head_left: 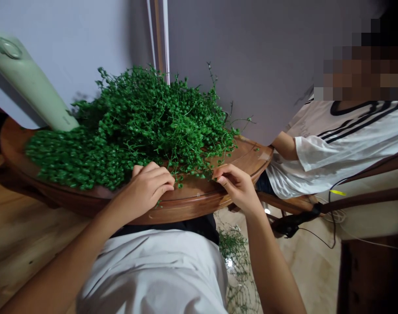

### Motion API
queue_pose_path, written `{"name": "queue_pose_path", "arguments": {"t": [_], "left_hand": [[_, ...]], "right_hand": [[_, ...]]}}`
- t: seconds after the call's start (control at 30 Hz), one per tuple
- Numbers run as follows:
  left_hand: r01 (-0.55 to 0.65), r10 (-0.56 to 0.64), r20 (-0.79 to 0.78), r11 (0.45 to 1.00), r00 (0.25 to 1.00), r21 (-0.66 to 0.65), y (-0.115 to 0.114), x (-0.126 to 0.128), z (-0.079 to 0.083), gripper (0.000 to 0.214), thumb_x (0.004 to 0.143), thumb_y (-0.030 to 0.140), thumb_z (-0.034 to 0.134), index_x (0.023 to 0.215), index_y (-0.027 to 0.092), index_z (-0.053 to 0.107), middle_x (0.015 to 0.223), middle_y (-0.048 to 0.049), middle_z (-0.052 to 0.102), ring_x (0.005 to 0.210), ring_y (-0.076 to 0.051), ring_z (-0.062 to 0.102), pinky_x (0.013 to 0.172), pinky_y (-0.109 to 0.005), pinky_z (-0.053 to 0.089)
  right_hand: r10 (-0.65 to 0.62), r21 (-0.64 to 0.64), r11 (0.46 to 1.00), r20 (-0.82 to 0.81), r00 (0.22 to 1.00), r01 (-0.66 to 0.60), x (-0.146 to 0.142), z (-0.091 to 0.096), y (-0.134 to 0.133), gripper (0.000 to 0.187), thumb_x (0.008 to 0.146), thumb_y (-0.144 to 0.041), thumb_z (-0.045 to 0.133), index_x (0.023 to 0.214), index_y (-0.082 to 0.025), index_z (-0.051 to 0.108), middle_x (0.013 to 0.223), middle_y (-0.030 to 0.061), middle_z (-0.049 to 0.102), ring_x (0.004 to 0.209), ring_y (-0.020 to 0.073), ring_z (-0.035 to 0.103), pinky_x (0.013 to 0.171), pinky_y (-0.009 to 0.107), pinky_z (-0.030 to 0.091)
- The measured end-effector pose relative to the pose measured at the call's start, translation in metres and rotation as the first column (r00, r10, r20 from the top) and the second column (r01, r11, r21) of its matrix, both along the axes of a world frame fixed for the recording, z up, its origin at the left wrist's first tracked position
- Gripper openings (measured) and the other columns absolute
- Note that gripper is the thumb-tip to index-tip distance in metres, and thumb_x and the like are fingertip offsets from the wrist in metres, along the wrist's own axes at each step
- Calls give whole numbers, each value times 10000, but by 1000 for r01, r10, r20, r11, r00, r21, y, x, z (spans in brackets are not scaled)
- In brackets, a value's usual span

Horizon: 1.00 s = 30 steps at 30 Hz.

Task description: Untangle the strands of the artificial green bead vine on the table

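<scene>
So both hands are at the near edge of a round wooden table (pixel 192 204). The left hand (pixel 149 187) is curled into a loose fist, fingers (pixel 164 179) tucked together, with a bit of green poking out underneath it, so it looks closed on some of the green sprigs (pixel 136 122). That big beady heap sits right behind and above those knuckles and spreads off to their left. The right hand (pixel 238 187) has thumb and fingertips (pixel 219 171) pinched together on a thin stem at the heap's near right edge, with the rest of the pile just left of the pinch. Below the right wrist there are loose sprigs on the floor (pixel 238 257). Off to the right of those fingers sits another person in a white striped shirt (pixel 343 148). Far left, beyond the fist, a pale green thing (pixel 32 83) leans over the pile.
</scene>
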<state>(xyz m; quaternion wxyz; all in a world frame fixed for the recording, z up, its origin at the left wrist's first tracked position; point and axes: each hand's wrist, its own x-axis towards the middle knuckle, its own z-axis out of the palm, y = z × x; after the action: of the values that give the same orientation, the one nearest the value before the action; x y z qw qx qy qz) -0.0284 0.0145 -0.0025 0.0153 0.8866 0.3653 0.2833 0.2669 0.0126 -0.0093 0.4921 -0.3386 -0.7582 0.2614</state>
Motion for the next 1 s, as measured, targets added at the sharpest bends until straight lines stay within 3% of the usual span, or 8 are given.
{"name": "queue_pose_path", "arguments": {"t": [0.2, 0.3, 0.5, 0.57, 0.67, 0.8, 0.9, 1.0], "left_hand": [[-26, 25, -17, 999, 1000, -33, 0, 0, 1, 147, 1027, 269, 558, 910, 237, 641, 947, 35, 711, 947, -193, 558, 818, -351, 232], [-36, 35, -20, 999, 999, -29, -1, 0, 2, 147, 1028, 275, 556, 914, 235, 640, 952, 32, 708, 949, -192, 559, 824, -352, 235], [-29, 28, -26, 999, 999, -21, -1, 1, 3, 149, 1031, 287, 555, 914, 237, 633, 953, 30, 704, 950, -193, 555, 829, -359, 234], [-32, 31, -25, 999, 999, -20, -1, 1, 3, 154, 1032, 289, 553, 910, 237, 633, 950, 29, 705, 948, -193, 555, 824, -358, 233], [-40, 39, -23, 999, 999, -19, -1, 2, 3, 168, 1034, 292, 545, 903, 236, 634, 950, 26, 707, 947, -193, 558, 818, -354, 233], [-43, 42, -30, 999, 999, -18, -2, 1, 3, 168, 1033, 300, 546, 906, 235, 635, 954, 25, 709, 946, -193, 562, 815, -352, 232], [-39, 38, -27, 999, 999, -23, -1, 1, 2, 158, 1033, 294, 549, 911, 236, 634, 957, 28, 706, 949, -192, 561, 813, -353, 230], [-36, 36, -24, 999, 999, -26, 0, 2, 2, 152, 1032, 291, 556, 914, 235, 634, 959, 27, 705, 951, -192, 558, 818, -356, 229]], "right_hand": [[-118, 129, 986, 98, 988, 105, -2, 4, -9, 69, 985, -257, 654, 1018, -196, 653, 994, 44, 681, 897, 144, 645, 765, 250, 500], [-254, 275, 938, 127, 959, 212, 0, 1, -31, 142, 946, -176, 693, 1080, -204, 654, 1088, 61, 668, 958, 151, 645, 791, 254, 516], [-312, 427, 866, 59, 948, 258, 17, -39, -84, 292, 890, -13, 665, 1129, -181, 647, 1086, 110, 664, 1037, 221, 641, 892, 362, 541], [-296, 372, 898, 119, 948, 234, 19, -60, -94, 264, 910, -9, 637, 1113, -179, 646, 1045, 105, 672, 1001, 209, 654, 854, 339, 561], [-187, 161, 977, 332, 925, 139, 14, -95, -100, 204, 986, -97, 583, 1146, -193, 666, 1068, 104, 693, 983, 190, 695, 851, 303, 602], [-15, -43, 998, 527, 850, 44, 1, -133, -99, 282, 1038, -200, 517, 1276, -197, 667, 1182, 126, 682, 1045, 208, 712, 908, 323, 622], [21, -85, 996, 583, 812, 36, -7, -141, -98, 306, 1036, -170, 497, 1290, -181, 667, 1212, 133, 666, 1075, 226, 697, 925, 349, 620], [50, -121, 992, 625, 779, 33, -10, -137, -96, 282, 1019, -122, 512, 1236, -175, 685, 1216, 124, 661, 1093, 233, 685, 934, 362, 611]]}}
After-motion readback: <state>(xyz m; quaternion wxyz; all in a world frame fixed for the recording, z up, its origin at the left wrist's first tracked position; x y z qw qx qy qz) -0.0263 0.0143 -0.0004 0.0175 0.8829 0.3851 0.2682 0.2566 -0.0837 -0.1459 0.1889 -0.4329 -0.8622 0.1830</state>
